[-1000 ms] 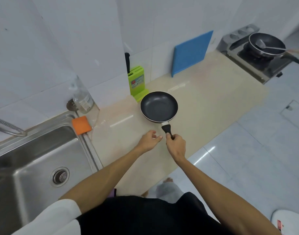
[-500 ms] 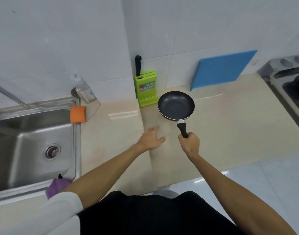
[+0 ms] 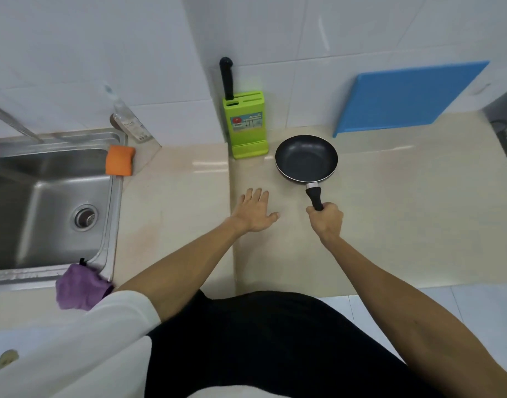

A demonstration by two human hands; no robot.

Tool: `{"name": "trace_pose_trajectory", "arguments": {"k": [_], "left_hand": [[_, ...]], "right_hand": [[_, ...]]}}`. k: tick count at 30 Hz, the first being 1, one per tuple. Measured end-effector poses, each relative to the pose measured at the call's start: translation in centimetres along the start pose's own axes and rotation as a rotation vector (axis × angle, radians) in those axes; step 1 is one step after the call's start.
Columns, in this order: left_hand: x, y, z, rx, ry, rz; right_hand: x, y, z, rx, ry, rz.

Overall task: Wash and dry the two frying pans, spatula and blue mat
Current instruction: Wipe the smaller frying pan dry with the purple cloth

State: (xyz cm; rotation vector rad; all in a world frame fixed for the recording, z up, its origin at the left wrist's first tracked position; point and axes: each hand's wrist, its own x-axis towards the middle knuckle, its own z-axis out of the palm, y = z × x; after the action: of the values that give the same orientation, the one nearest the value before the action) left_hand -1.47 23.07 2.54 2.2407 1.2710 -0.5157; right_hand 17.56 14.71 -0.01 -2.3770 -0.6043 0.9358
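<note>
Fingers (image 3: pixel 329 210) of the right hand (image 3: pixel 325 222) are curled tight round the near end of the black handle (image 3: pixel 314 196), thumb side up. The left hand (image 3: pixel 254 214) lies flat on the beige counter (image 3: pixel 404 202), its fingers (image 3: pixel 256 196) straight and slightly spread, holding nothing.

The frying pan (image 3: pixel 306 160) sits at or just above the counter, right of the green knife block (image 3: pixel 248 126) and in front of the blue mat (image 3: pixel 410 99) leaning on the wall. I cannot tell whether its base touches. Its long axis runs from the person toward the wall: handle near, bowl far, leaning a touch left, open side up.

The step looks like carrying the pan to the sink (image 3: pixel 31 179), well off to the left. Doing it well likely means keeping that full grip, holding the bowl level, swinging it left in front of the knife block, and lowering it bowl-first into the basin. The free left hand can then reach for the orange sponge (image 3: pixel 119 160) on the sink's rim.
</note>
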Motion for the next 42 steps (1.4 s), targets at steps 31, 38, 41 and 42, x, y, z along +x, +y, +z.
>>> {"name": "trace_pose_trajectory", "arguments": {"k": [31,38,41,42], "left_hand": [[1.7,-1.0,2.4,0.034,-0.079,-0.01],[0.2,-1.8,2.2,0.063,-0.066,-0.032],[-1.4,-2.0,1.9,0.08,-0.041,-0.028],[-1.9,-2.2,1.9,0.069,-0.007,-0.037]], "right_hand": [[4.2,2.8,1.6,-0.278,-0.239,-0.058],[3.7,2.6,1.3,-0.484,-0.222,-0.213],[2.4,2.2,0.4,-0.637,-0.152,-0.371],[2.3,2.1,0.4,-0.662,-0.126,-0.421]]}}
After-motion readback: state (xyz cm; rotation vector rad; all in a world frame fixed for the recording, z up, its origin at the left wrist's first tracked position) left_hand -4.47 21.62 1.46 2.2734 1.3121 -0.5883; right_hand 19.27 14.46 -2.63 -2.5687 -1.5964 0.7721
